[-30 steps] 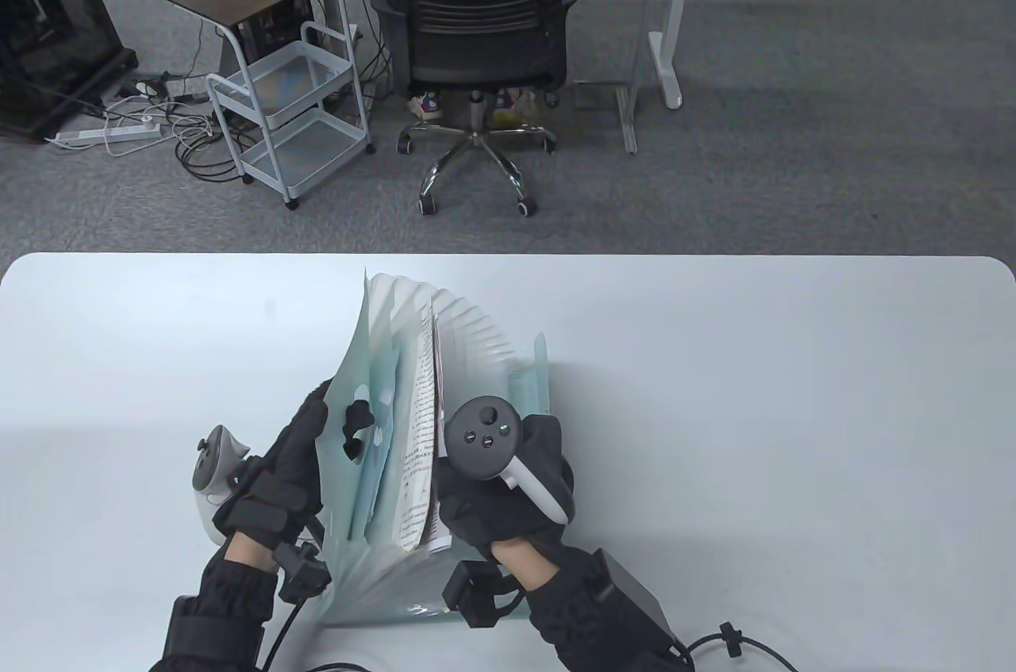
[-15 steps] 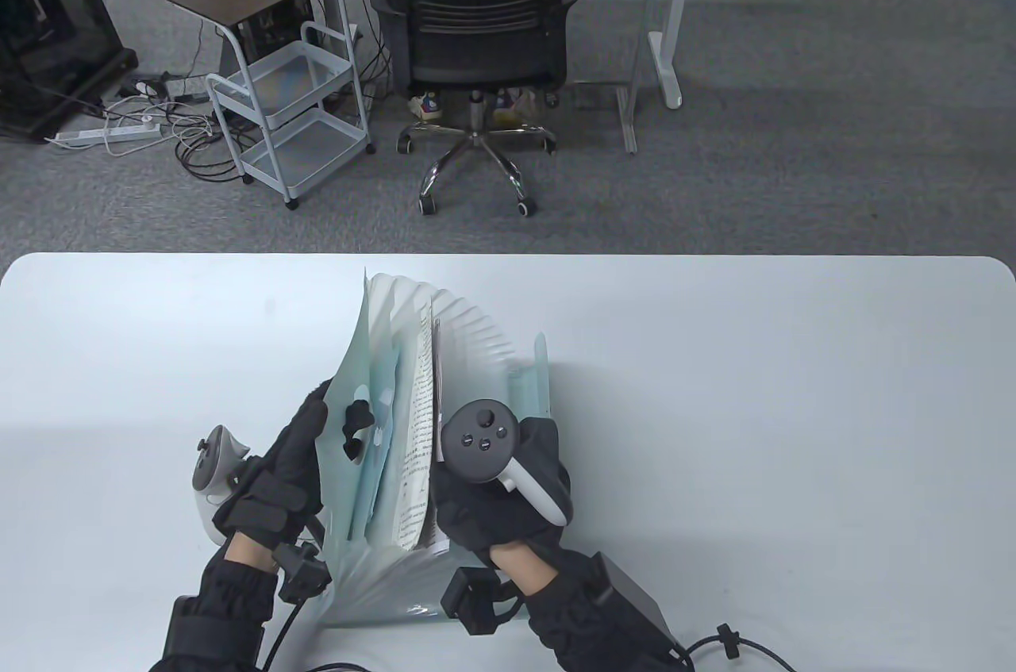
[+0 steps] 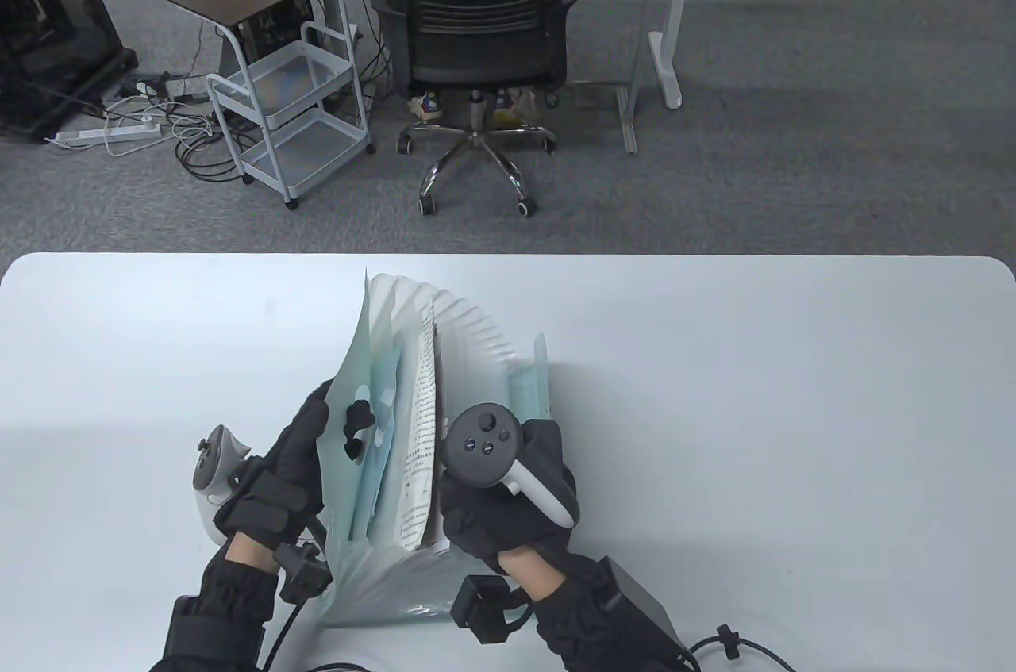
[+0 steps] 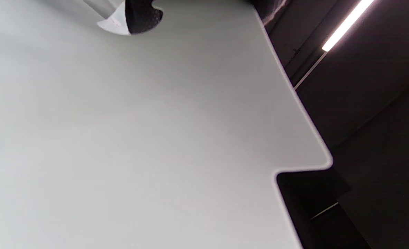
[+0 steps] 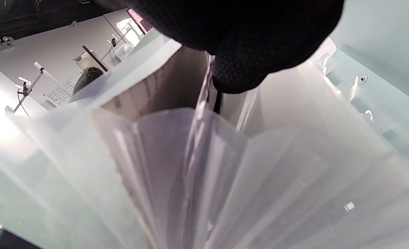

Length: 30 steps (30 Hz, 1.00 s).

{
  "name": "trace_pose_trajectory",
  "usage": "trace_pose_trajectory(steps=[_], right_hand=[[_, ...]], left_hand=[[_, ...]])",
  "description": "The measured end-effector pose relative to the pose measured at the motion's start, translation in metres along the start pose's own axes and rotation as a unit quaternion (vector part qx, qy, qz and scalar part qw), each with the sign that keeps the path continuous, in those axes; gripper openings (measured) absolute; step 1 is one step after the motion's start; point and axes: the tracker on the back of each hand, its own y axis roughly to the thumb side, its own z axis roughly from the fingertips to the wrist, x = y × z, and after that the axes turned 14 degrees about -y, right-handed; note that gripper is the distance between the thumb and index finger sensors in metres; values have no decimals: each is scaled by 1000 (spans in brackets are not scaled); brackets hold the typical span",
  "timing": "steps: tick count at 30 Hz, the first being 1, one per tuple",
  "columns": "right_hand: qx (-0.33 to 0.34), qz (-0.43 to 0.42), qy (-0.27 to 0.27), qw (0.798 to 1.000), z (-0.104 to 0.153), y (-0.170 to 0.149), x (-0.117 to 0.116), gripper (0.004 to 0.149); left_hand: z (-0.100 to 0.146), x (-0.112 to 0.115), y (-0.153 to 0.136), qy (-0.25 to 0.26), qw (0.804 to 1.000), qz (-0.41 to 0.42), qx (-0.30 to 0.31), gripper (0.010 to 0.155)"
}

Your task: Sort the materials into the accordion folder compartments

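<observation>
Both of my gloved hands work at one accordion folder [image 3: 468, 355] that stands fanned open on the pale table [image 3: 754, 402], near its front edge and a little left of centre. My left hand [image 3: 278, 474] grips the folder's mint-green front cover: the palm lies against the outside, and two fingertips [image 3: 359, 414] curl over the cover's edge and show dark through the translucent plastic. My right hand [image 3: 508, 501], with its grey tracker on the back, is just right of a printed sheet [image 3: 421, 442] that stands upright in one of the front compartments; I cannot tell which one. From above my right fingers are hidden under the hand. In the right wrist view, a black fingertip [image 5: 239, 74] presses down among the frosted dividers [image 5: 197, 166], against a thin sheet edge, so I cannot tell whether it pinches it. Beyond the sheet, the white pleats [image 3: 476, 327] spread in an arc toward the far side. Past the table stand a black office chair [image 3: 476, 13] and a white rolling cart [image 3: 290, 117] on grey carpet.
</observation>
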Motion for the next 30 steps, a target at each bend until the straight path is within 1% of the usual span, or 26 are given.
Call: trace_pose_trajectory(steps=[17, 20, 24, 27, 30], right_hand=[[-21, -11, 53, 998, -10, 1, -4, 48], [-26, 3, 73, 997, -13, 2, -6, 47], [-26, 5, 86, 996, -16, 1, -9, 47], [-26, -10, 106, 994, -17, 0, -11, 47], [-23, -13, 95, 995, -16, 0, -9, 47]], left_hand=[[-1, 1, -1, -1, 1000, 3, -1, 70], [-1, 1, -2, -1, 1000, 5, -1, 71], [-1, 1, -2, -1, 1000, 5, -1, 71], [-1, 1, -2, -1, 1000, 5, -1, 72], [-2, 2, -2, 0, 1000, 5, -1, 72]])
